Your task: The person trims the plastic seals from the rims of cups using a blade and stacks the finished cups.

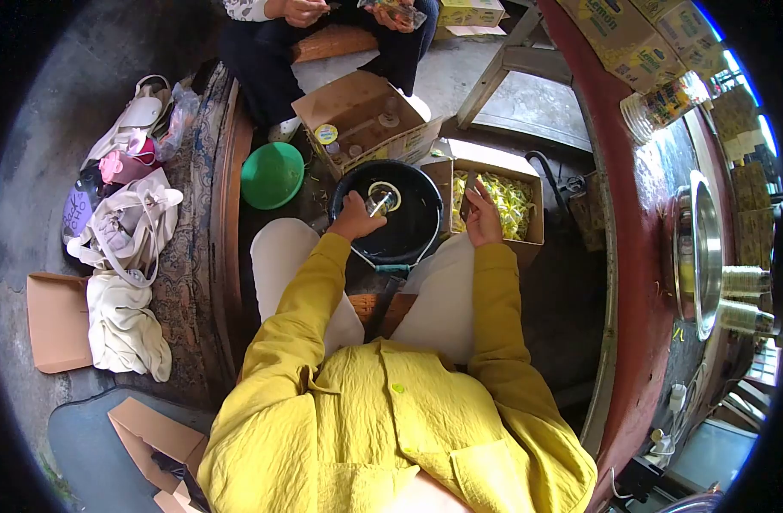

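My left hand [357, 217] is closed over the black bucket [338, 184], its fingers on a small shiny object [378, 205] whose kind I cannot make out. Right at those fingertips is a round container with a pale rim [397, 195], inside the bucket's outline. My right hand [485, 221] grips a dark, narrow flat object [469, 191], held upright beside the bucket. Below and behind that hand stands a cardboard box [535, 229] full of small yellow packets [513, 205].
An open carton [357, 94] holding a few jars stands beyond the bucket, with a green basin [273, 175] to its left. Another person's hands [306, 10] hold things at the top. White bags [131, 222] lie left; a steel tray [706, 256] is right.
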`<move>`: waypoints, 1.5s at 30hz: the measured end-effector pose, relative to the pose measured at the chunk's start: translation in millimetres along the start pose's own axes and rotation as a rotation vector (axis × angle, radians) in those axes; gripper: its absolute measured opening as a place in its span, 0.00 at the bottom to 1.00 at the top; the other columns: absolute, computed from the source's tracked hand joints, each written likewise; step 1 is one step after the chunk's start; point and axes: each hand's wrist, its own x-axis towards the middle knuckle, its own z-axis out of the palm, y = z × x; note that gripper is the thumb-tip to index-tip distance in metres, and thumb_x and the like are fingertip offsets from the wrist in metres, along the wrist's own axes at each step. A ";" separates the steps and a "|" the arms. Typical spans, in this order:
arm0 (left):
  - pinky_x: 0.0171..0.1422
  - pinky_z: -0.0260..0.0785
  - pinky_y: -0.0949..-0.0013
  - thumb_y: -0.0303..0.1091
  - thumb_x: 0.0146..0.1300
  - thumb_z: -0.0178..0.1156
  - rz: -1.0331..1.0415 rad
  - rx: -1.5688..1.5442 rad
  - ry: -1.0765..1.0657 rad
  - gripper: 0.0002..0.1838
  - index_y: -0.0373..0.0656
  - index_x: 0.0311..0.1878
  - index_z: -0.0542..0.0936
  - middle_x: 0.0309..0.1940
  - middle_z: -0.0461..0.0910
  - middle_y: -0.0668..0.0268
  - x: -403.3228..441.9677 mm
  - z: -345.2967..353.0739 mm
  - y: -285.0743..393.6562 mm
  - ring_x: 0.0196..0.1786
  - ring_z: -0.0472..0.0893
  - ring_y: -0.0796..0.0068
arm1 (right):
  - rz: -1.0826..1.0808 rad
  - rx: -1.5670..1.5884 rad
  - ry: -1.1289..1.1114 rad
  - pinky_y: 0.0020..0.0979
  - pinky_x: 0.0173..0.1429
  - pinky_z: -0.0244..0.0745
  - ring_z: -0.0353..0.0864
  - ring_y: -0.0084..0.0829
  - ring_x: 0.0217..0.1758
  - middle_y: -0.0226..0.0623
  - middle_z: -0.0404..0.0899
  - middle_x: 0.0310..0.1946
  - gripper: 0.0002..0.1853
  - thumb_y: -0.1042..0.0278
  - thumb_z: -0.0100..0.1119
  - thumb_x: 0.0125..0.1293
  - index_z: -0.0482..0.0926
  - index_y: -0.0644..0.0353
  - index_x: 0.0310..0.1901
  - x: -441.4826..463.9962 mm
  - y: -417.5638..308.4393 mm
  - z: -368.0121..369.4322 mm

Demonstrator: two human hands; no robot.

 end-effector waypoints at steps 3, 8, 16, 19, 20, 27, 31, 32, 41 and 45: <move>0.54 0.63 0.56 0.43 0.36 0.67 0.039 0.142 0.015 0.34 0.36 0.44 0.64 0.45 0.64 0.44 0.1 -1.9 3.5 0.48 0.69 0.44 | 0.005 -0.018 -0.014 0.17 0.38 0.70 0.76 0.22 0.38 0.33 0.76 0.36 0.25 0.82 0.59 0.51 0.67 0.64 0.53 1.4 -0.8 -3.9; 0.51 0.65 0.54 0.36 0.35 0.67 0.146 0.125 0.107 0.31 0.39 0.44 0.65 0.42 0.65 0.50 -5.1 2.0 -2.9 0.45 0.70 0.45 | 0.002 -0.026 -0.024 0.19 0.41 0.72 0.76 0.23 0.39 0.34 0.76 0.35 0.24 0.83 0.57 0.52 0.66 0.64 0.53 0.2 -0.9 -2.6; 0.46 0.66 0.54 0.29 0.37 0.65 0.178 0.286 0.007 0.22 0.40 0.38 0.68 0.40 0.67 0.52 -13.4 28.5 -28.5 0.41 0.71 0.47 | -0.030 0.003 -0.020 0.18 0.43 0.70 0.75 0.23 0.38 0.35 0.75 0.37 0.23 0.83 0.55 0.54 0.66 0.65 0.53 -6.0 -1.0 5.1; 0.45 0.67 0.55 0.30 0.37 0.66 0.159 0.290 -0.040 0.18 0.40 0.33 0.71 0.37 0.71 0.52 -9.3 21.1 -19.0 0.42 0.73 0.49 | -0.032 -0.016 -0.030 0.15 0.41 0.69 0.74 0.20 0.35 0.33 0.75 0.33 0.23 0.81 0.55 0.54 0.65 0.65 0.54 -11.3 -1.8 9.8; 0.45 0.68 0.56 0.31 0.37 0.66 0.096 0.331 -0.185 0.17 0.40 0.32 0.71 0.35 0.72 0.52 -4.0 14.5 -17.9 0.41 0.73 0.50 | -0.035 -0.029 -0.043 0.15 0.41 0.69 0.74 0.20 0.35 0.32 0.75 0.33 0.23 0.81 0.55 0.54 0.65 0.65 0.54 -10.3 -0.5 7.6; 0.42 0.68 0.68 0.38 0.39 0.71 0.366 -0.337 0.354 0.22 0.39 0.36 0.73 0.34 0.75 0.58 15.8 -37.1 91.4 0.37 0.76 0.66 | -0.105 0.037 -0.040 0.20 0.45 0.67 0.72 0.21 0.38 0.29 0.71 0.32 0.24 0.81 0.56 0.53 0.64 0.69 0.53 4.6 9.4 -8.3; 0.43 0.68 0.72 0.35 0.41 0.71 0.654 -0.631 0.371 0.23 0.39 0.40 0.73 0.35 0.75 0.64 23.6 -87.9 186.7 0.37 0.74 0.76 | -0.052 0.057 -0.010 0.21 0.40 0.69 0.72 0.21 0.34 0.28 0.69 0.30 0.23 0.83 0.57 0.52 0.67 0.63 0.52 4.0 4.2 -7.3; 0.44 0.67 0.72 0.35 0.41 0.71 0.718 -0.627 0.392 0.24 0.38 0.41 0.72 0.35 0.75 0.65 23.4 -102.6 214.5 0.38 0.74 0.76 | -0.053 0.084 -0.017 0.20 0.40 0.69 0.72 0.21 0.34 0.28 0.70 0.30 0.23 0.83 0.57 0.52 0.68 0.62 0.51 2.5 3.2 -3.9; 0.47 0.70 0.70 0.44 0.40 0.71 1.375 -0.411 0.564 0.32 0.36 0.47 0.71 0.39 0.77 0.57 13.9 -181.3 465.7 0.44 0.77 0.70 | -0.064 0.149 -0.040 0.15 0.35 0.68 0.76 0.19 0.36 0.30 0.75 0.36 0.21 0.84 0.55 0.53 0.69 0.61 0.50 4.2 7.0 -3.6; 0.50 0.66 0.66 0.45 0.40 0.69 1.338 -0.224 0.734 0.35 0.39 0.50 0.67 0.40 0.71 0.58 10.8 -182.1 537.5 0.45 0.72 0.65 | -0.066 0.149 -0.069 0.13 0.31 0.67 0.75 0.17 0.36 0.27 0.74 0.35 0.21 0.83 0.55 0.54 0.68 0.59 0.50 -1.0 2.6 -4.8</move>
